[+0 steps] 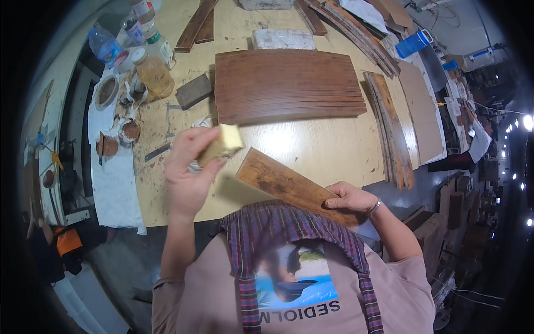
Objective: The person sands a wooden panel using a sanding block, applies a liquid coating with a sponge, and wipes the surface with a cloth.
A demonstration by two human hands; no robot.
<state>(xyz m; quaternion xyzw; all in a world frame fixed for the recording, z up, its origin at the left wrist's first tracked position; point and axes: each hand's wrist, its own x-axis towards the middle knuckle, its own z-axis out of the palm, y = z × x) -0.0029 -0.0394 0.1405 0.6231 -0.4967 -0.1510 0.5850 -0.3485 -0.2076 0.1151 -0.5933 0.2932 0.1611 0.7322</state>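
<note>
My left hand (192,158) is closed round a small yellow block (225,140), held up over the near left of the table. Motion smears the block, so I cannot tell whether it is sponge or something firmer. My right hand (353,201) grips the right end of a brown wooden plank (286,181), thumb on top. The plank slants across the table's near edge in front of my striped apron, its free end pointing up and left. Dark scuffs mark its face. Block and plank are apart. Just beyond lies a stack of brown planks (286,80).
A grey-brown block (193,91) sits left of the stack. A lidded jar (153,72), bottles and open tins crowd the table's left side. Worn wood strips (389,131) lie along the right edge. A white wrapped bundle (283,39) rests behind the stack.
</note>
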